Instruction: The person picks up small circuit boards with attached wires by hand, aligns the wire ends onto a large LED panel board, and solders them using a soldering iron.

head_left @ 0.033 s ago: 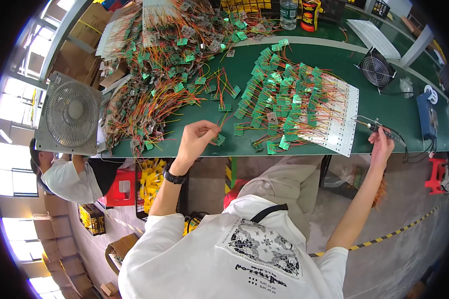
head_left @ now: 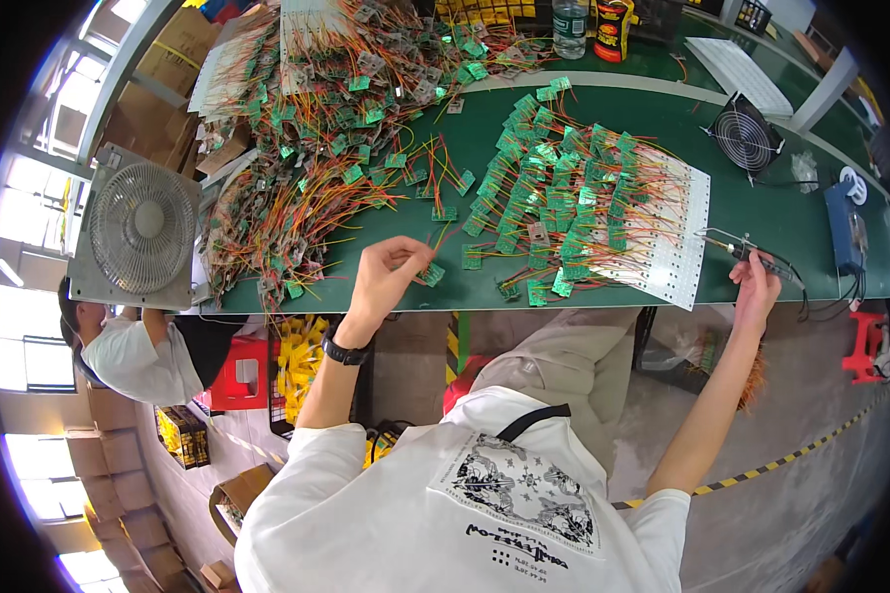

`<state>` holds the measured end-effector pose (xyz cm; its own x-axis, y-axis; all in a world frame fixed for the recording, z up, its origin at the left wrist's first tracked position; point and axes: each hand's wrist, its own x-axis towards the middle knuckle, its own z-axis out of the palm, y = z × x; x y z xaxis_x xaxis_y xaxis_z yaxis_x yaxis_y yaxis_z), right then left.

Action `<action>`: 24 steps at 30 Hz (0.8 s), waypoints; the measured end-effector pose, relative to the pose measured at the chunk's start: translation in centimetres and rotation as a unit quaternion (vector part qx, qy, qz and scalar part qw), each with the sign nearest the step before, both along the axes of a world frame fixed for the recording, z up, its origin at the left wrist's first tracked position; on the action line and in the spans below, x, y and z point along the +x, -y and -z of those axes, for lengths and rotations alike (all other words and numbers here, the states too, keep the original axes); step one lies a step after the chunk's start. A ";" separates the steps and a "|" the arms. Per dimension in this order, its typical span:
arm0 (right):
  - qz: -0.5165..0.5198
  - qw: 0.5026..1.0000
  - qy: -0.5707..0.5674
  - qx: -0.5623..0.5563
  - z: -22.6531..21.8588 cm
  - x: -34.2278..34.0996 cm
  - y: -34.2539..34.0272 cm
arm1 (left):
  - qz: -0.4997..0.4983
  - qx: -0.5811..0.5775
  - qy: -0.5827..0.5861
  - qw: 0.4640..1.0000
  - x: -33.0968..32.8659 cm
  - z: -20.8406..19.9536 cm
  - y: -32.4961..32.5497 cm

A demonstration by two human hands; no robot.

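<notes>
My left hand (head_left: 388,275) is closed in a pinch near the table's front edge. Between its fingertips is a small green circuit board (head_left: 431,275) with thin red wires. Off to the right, my right hand (head_left: 757,283) grips a soldering iron (head_left: 764,261), its metal tip pointing left, toward a white perforated board (head_left: 684,235). Rows of green circuit boards (head_left: 564,203) with red and yellow wires lie between my hands, their wires running onto the white board. A few loose wired boards (head_left: 445,213) rest just beyond my left hand.
A big heap of wired boards (head_left: 307,198) covers the table's left. Behind stand a clear bottle (head_left: 570,30) and a dark can (head_left: 613,30). A small black fan (head_left: 747,140) and a blue soldering unit (head_left: 841,232) are at right. Another person (head_left: 148,356) sits beside a large fan (head_left: 146,227).
</notes>
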<state>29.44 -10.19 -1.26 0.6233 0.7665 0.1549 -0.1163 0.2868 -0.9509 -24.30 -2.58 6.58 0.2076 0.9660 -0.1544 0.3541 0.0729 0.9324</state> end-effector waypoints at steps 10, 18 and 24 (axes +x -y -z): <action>0.000 1.000 -0.001 0.008 0.1 -0.1 0.1 | 0.008 -0.233 0.276 0.932 0.1 1.0 0.2; -0.007 1.000 0.016 -0.008 0.1 0.3 0.3 | 0.097 -0.326 0.222 0.914 0.6 0.6 4.4; -0.003 1.000 0.020 -0.009 -0.1 0.0 0.0 | 0.234 -0.408 0.165 0.867 1.8 0.8 7.5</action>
<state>29.48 -10.22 -1.20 0.6120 0.7731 0.1669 -0.0792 0.2698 -0.9596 -22.48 -10.09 5.81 0.7101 0.3611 -0.6045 0.2472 0.6759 0.6942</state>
